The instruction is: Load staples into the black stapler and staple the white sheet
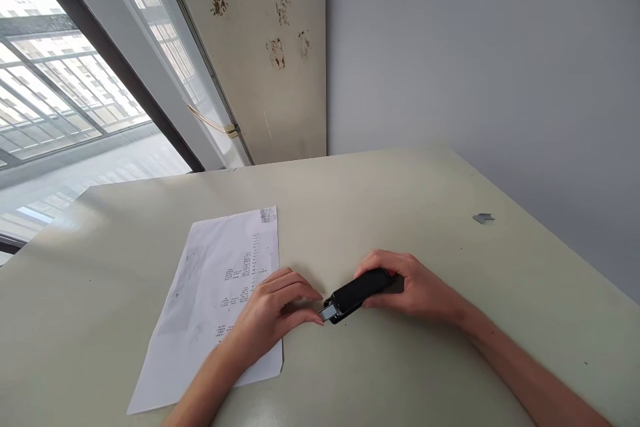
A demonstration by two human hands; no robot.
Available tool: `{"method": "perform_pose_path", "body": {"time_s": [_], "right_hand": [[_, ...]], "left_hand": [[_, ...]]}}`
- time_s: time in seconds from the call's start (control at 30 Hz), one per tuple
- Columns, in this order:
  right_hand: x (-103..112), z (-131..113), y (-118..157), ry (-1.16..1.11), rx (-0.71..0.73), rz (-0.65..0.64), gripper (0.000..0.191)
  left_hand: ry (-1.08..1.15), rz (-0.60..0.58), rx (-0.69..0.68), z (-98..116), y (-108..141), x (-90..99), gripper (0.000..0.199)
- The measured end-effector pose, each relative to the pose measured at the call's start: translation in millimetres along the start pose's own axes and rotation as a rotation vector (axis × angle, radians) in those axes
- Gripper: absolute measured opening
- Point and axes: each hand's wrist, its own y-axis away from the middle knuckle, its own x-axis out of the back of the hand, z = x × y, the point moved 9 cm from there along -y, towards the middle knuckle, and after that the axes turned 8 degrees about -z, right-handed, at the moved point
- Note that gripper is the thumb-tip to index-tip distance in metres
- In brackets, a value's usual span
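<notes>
A black stapler [361, 292] with a bit of red near its rear lies between my two hands, angled across the tabletop. My right hand [407, 283] is wrapped round its rear part, thumb on the near side and fingers over the far side. From the front end a silvery metal strip [329, 311] sticks out. My left hand [275, 307] has its thumb and forefinger at that end, the thumb touching the metal tip. Under the left wrist and forearm lies a white printed sheet of paper [210, 293], partly covered by them.
The pale table [400, 200] runs back to a grey wall [475, 47] and a stained cream panel [285, 100]. At the right, small grey pieces [483, 218], perhaps staple strips, lie near the table edge. A window [60, 80] is at the left.
</notes>
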Motion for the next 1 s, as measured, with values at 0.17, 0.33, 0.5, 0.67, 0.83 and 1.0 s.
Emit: {"method": "perform_pose_path", "body": {"time_s": [0.17,0.33,0.5,0.67,0.83,1.0], "right_hand": [[-13.2,-12.3,-3.3,-0.011,0.049,-0.038,0.023],[-20.4,-12.8,-3.6,-0.051,0.039,-0.015,0.027],[-24.2,-10.2,-1.7,-0.088,0.035,-0.004,0.026],[-24.2,-13.4,-2.7,-0.111,0.08,0.015,0.027],[-18.6,-16.4,-4.7,-0.096,0.109,0.049,0.024],[-6.7,-7.8,-2.7,-0.027,0.011,0.128,0.022]], "left_hand": [[-0.053,-0.037,0.034,2.2,-0.3,-3.1,0.026],[-0.108,-0.042,0.022,5.9,-1.0,-2.8,0.028],[-0.16,-0.043,0.015,5.1,-0.8,-3.5,0.023],[-0.197,-0.038,0.005,6.0,0.6,-3.8,0.026],[-0.229,-0.03,0.006,5.2,0.7,6.7,0.034],[-0.401,0.196,0.206,-29.6,16.3,56.6,0.036]]}}
